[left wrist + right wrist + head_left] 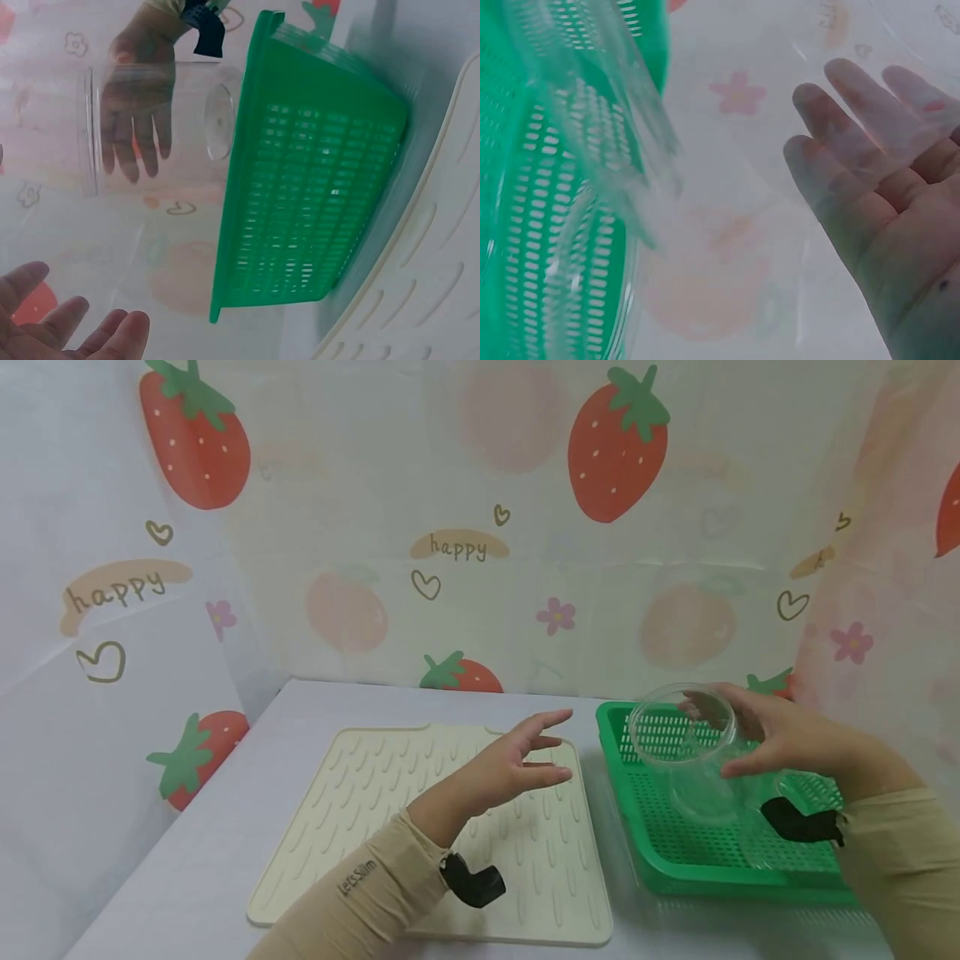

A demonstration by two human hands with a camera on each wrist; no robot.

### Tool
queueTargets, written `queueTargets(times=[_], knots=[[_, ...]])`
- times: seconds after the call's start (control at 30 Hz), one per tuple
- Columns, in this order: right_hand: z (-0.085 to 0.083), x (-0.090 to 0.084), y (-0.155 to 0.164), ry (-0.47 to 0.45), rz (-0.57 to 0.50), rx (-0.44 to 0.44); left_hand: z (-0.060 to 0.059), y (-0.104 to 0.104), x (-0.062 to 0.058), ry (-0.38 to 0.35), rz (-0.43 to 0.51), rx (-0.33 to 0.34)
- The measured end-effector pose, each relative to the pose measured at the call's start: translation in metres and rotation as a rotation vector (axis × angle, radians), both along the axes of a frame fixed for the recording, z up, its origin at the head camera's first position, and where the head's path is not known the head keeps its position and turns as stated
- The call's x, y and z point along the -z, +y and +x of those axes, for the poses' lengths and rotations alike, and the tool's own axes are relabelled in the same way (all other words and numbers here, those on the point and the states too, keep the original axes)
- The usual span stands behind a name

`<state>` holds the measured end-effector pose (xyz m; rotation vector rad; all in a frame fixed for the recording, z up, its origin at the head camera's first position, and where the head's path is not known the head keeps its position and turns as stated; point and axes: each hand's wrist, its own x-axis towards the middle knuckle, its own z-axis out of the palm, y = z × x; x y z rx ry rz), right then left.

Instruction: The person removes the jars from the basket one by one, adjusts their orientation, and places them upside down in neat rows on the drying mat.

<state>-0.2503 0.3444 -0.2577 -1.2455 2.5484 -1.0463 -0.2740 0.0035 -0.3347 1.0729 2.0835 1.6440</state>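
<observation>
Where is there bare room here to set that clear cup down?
The cream mat is bare left of the left hand, as is the table beside it. The green basket is crowded: the right hand holds the clear cup over more cups.

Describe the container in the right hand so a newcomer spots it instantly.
Start at the green slotted basket on the table's right side, beside the cream ridged mat. Just above it, the right hand holds a clear plastic cup, tipped with its round mouth toward the camera. It alone is lifted off the basket.

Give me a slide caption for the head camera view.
Right hand holds a clear glass over a green basket; left hand hovers open above a cream ridged mat.
</observation>
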Motion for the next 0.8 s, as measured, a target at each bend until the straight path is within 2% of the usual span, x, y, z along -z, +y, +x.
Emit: queueTargets(times=[0.2, 0.4, 0.7, 0.8], knots=[[-0.007, -0.011, -0.02, 0.009, 0.038, 0.029, -0.002, -0.015, -0.007, 0.022, -0.007, -0.043], [-0.016, -0.02, -0.047, 0.033, 0.077, 0.08, -0.004, -0.035, -0.015, 0.053, 0.026, -0.076], [-0.028, -0.028, -0.087, 0.111, 0.078, 0.1, -0.004, -0.067, -0.027, 0.064, 0.101, -0.119], [-0.033, -0.028, -0.099, 0.098, 0.06, 0.092, -0.004, -0.077, -0.029, 0.059, 0.102, -0.144]])
